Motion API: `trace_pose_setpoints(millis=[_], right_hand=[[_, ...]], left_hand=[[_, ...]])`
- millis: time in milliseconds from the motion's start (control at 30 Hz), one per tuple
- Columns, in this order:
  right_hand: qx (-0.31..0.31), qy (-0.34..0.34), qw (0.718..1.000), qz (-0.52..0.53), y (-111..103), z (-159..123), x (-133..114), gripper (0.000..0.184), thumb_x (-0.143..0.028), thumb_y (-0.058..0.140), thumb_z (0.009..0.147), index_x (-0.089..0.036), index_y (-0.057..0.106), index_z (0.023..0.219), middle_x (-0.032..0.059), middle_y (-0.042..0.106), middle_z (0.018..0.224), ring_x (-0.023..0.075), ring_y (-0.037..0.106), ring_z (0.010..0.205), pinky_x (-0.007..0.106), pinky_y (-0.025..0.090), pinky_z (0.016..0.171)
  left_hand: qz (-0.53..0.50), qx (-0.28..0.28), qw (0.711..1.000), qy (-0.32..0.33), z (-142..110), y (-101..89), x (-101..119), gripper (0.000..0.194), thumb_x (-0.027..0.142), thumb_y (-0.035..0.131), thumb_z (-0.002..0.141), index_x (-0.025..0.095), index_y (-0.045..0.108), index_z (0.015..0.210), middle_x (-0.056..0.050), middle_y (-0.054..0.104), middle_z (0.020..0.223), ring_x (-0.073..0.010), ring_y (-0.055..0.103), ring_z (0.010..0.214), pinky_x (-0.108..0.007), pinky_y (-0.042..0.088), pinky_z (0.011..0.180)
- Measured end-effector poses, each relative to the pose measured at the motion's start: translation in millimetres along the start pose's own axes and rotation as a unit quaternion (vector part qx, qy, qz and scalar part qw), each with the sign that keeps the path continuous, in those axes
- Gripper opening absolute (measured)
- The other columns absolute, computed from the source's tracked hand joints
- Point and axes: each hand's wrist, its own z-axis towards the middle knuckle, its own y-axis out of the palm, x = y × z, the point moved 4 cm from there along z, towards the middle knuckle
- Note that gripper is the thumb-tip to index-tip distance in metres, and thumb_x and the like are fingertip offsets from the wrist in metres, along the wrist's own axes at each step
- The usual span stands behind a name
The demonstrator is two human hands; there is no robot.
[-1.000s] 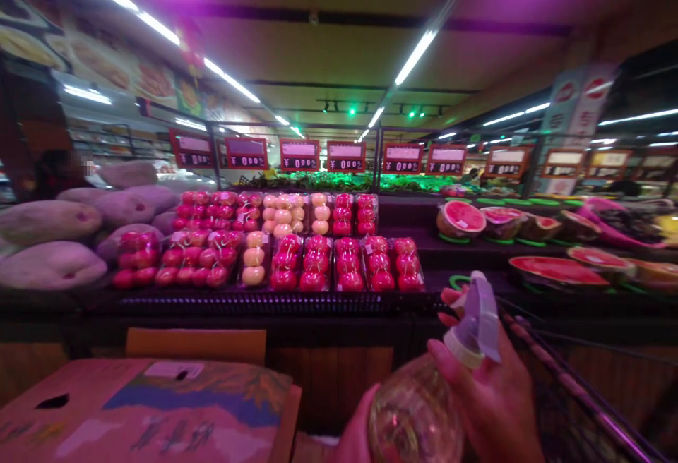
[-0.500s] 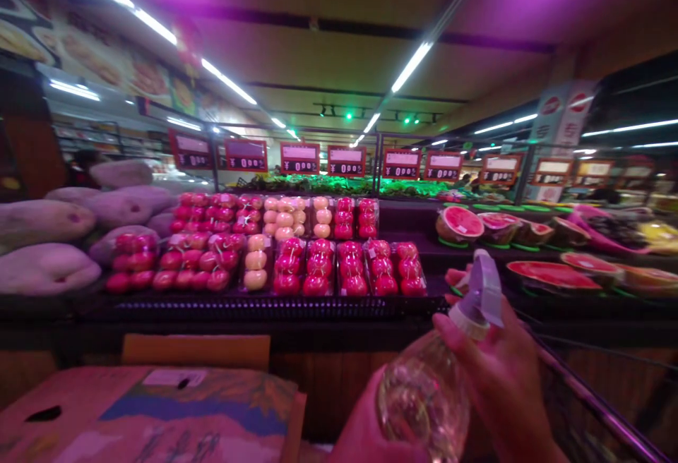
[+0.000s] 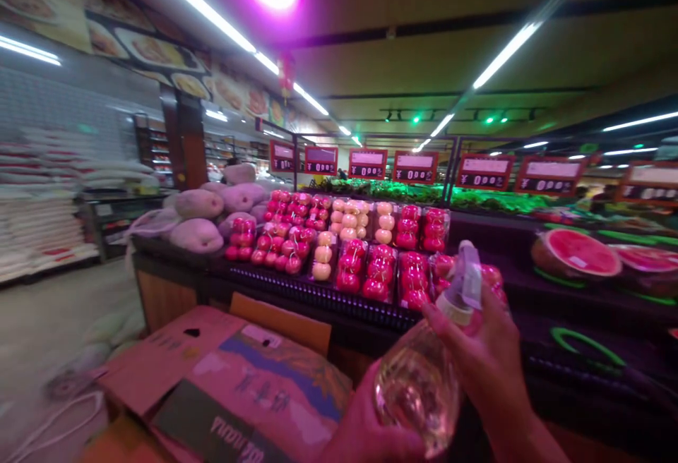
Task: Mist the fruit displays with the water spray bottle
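Supermkt fruit display (image 3: 318,297); R grip (image 3: 477,357) shut on spray bottle (image 3: 418,392), L grip (image 3: 365,428) cupping it, partly cut off.

Two bare hands show at the bottom of the view. The right hand (image 3: 479,364) looms larger, with long, slim fingers (image 3: 445,318) and a smooth back that narrows into the wrist. Below that, a bare forearm (image 3: 516,435) widens and runs off the lower edge of the view. The left hand (image 3: 365,428) shows only as a rounded curve of palm, cut off by the same edge, and its fingers are hidden.
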Motion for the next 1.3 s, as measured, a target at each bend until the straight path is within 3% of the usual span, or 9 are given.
trace_pose_setpoints(millis=[133, 233, 500, 600, 767, 900, 1000, 1133, 1300], right_hand=[[-0.037, -0.024, 0.999, 0.019, 31.9, 2.4, -12.1, 0.056, -0.043, 0.074, 0.074, -0.015, 0.062, 0.122, 0.0094, 0.07, 0.102, 0.0235, 0.067, 0.08, 0.036, 0.057, 0.071], [-0.078, -0.03, 0.996, 0.032, 52.4, 1.8, -18.7, 0.059, -0.043, 0.071, 0.075, -0.013, 0.06, 0.124, 0.0105, 0.07, 0.1, 0.0228, 0.066, 0.079, 0.034, 0.057, 0.068], [-0.15, -0.063, 0.986, 0.042, 86.1, -1.1, -32.3, 0.042, -0.037, 0.071, 0.075, -0.014, 0.063, 0.109, 0.0077, 0.07, 0.091, 0.0213, 0.067, 0.076, 0.034, 0.058, 0.071], [-0.169, -0.066, 0.982, 0.058, 97.0, -3.1, -34.6, 0.058, -0.038, 0.069, 0.076, -0.013, 0.057, 0.127, 0.0122, 0.07, 0.109, 0.0235, 0.069, 0.088, 0.034, 0.059, 0.073], [-0.2, -0.072, 0.973, 0.086, 113.5, -7.0, -41.4, 0.07, -0.038, 0.068, 0.074, -0.009, 0.052, 0.136, 0.0143, 0.069, 0.114, 0.0248, 0.068, 0.094, 0.038, 0.059, 0.082], [-0.232, -0.081, 0.964, 0.097, 121.7, -9.8, -47.3, 0.069, -0.031, 0.066, 0.074, -0.01, 0.052, 0.138, 0.0122, 0.07, 0.112, 0.025, 0.069, 0.095, 0.041, 0.058, 0.088], [-0.238, -0.088, 0.962, 0.096, 119.1, -11.2, -49.1, 0.074, -0.031, 0.068, 0.074, -0.012, 0.047, 0.143, 0.0146, 0.066, 0.126, 0.0276, 0.066, 0.109, 0.045, 0.054, 0.098], [-0.201, -0.089, 0.972, 0.08, 102.2, -14.2, -45.9, 0.066, -0.036, 0.069, 0.074, -0.011, 0.055, 0.133, 0.0134, 0.071, 0.112, 0.0281, 0.068, 0.098, 0.045, 0.057, 0.091], [-0.139, -0.051, 0.988, 0.035, 73.8, -22.4, -28.2, 0.067, -0.04, 0.072, 0.077, -0.01, 0.056, 0.134, 0.0133, 0.071, 0.106, 0.0258, 0.069, 0.085, 0.037, 0.059, 0.071]], left_hand=[[0.011, 0.033, 0.999, 0.016, -13.0, -20.3, 7.9, 0.086, 0.019, 0.088, 0.041, 0.015, 0.054, 0.12, -0.008, 0.075, 0.091, -0.0301, 0.067, 0.105, -0.041, 0.047, 0.097], [0.024, 0.056, 0.998, 0.035, -20.5, -33.3, 11.0, 0.087, 0.025, 0.088, 0.045, 0.013, 0.051, 0.122, -0.016, 0.072, 0.111, -0.0305, 0.066, 0.104, -0.043, 0.046, 0.096], [0.068, 0.123, 0.988, 0.058, -30.7, -66.0, 7.0, 0.087, 0.032, 0.093, 0.049, 0.013, 0.049, 0.121, -0.015, 0.07, 0.113, -0.0207, 0.065, 0.091, -0.036, 0.05, 0.085], [0.06, 0.122, 0.989, 0.062, -36.3, -68.9, 9.9, 0.085, 0.036, 0.094, 0.049, 0.013, 0.051, 0.118, -0.011, 0.073, 0.099, -0.0131, 0.061, 0.068, -0.028, 0.047, 0.063], [0.023, 0.132, 0.988, 0.081, -42.7, -64.8, 15.2, 0.082, 0.04, 0.094, 0.049, 0.015, 0.055, 0.117, -0.009, 0.076, 0.098, -0.0145, 0.066, 0.072, -0.028, 0.051, 0.069], [0.001, 0.147, 0.985, 0.089, -44.4, -67.3, 8.2, 0.078, 0.041, 0.094, 0.048, 0.015, 0.055, 0.111, 0.0, 0.07, 0.071, -0.0083, 0.053, 0.051, -0.023, 0.04, 0.051], [-0.004, 0.137, 0.987, 0.082, -47.3, -63.8, 8.8, 0.082, 0.041, 0.094, 0.048, 0.014, 0.054, 0.114, -0.004, 0.073, 0.081, -0.0087, 0.055, 0.054, -0.024, 0.041, 0.055], [-0.01, 0.143, 0.987, 0.078, -52.2, -50.8, 18.5, 0.091, 0.039, 0.096, 0.044, 0.014, 0.049, 0.117, -0.014, 0.076, 0.108, -0.0214, 0.073, 0.082, -0.035, 0.055, 0.08], [0.053, 0.155, 0.985, 0.057, -49.6, -54.0, 3.9, 0.094, 0.022, 0.094, 0.042, 0.014, 0.051, 0.126, -0.02, 0.069, 0.129, -0.0419, 0.061, 0.126, -0.049, 0.046, 0.107]])
